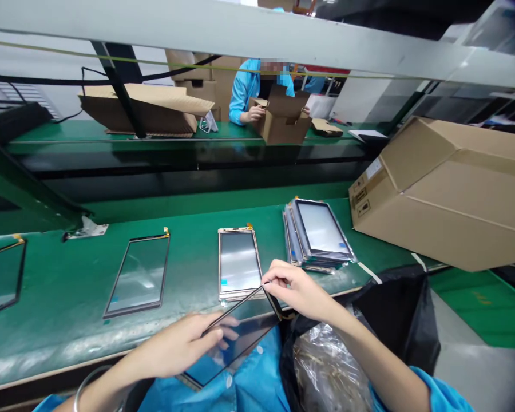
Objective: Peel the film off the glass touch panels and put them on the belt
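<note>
A clear touch panel with a black border is tilted in front of my blue jacket. My left hand grips its long edge, with the fingers visible through the glass. At the panel's upper corner, my right hand pinches with thumb and fingers. Just beyond lies a small stack of framed panels with an orange flex tab at the top. Right of it stands a taller stack of panels, some in clear film. A single touch panel lies flat to the left, and another panel is partly cut off.
A large cardboard box sits on the green bench at right. A black bag with crumpled clear plastic hangs below the edge. Opposite, a person in blue handles an open carton. A metal beam crosses overhead.
</note>
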